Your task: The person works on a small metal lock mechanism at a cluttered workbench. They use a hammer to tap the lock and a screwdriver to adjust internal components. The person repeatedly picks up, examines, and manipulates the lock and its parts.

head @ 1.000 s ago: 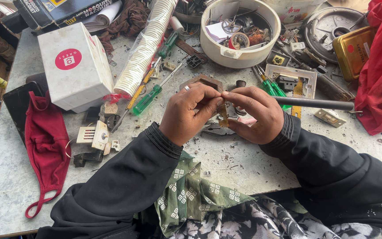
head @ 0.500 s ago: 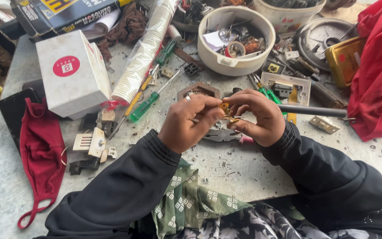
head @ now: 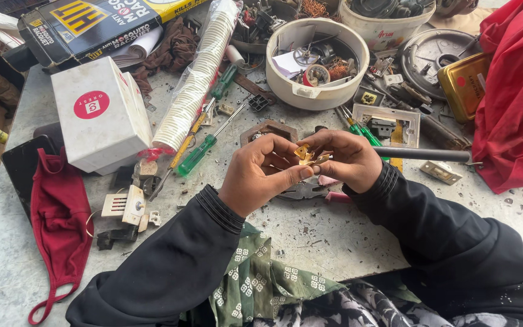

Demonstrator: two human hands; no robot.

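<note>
Over at the far left a red cloth mask (head: pixel 55 224) lay flat on the grey worktable (head: pixel 334 242), its ear loop trailing toward the near edge; just above it stood a white cardboard box (head: pixel 101 121) with a round red mark on its lid; beside the box, near the mask, sat a small cream switch part (head: pixel 125 206) among dark scraps; a long sleeve of stacked paper cups (head: pixel 198 79) ran slantwise from the box up toward the back of the table; two green-handled screwdrivers (head: pixel 198 154) lay just to its right; then came the left hand (head: pixel 261 175), its fingers curled in and its thumb and forefinger pinched on a small brass piece (head: pixel 302 152); the piece was held above the table, between both hands, at the middle of the scene; the right hand (head: pixel 349 160) met it from the other side, fingers bent close, fingertips touching the same brass piece; how firmly that hand gripped I could not tell; under the hands lay a pair of pliers (head: pixel 301 192) with pink grips; behind them stood a white plastic tub (head: pixel 292 91) full of small metal parts; a grey metal rod (head: pixel 422 154) stretched from the right hand's back toward the right; farthest right a red cloth (head: pixel 516 103) hung heaped over the table's edge, partly covering a yellow tin (head: pixel 464 85).
</note>
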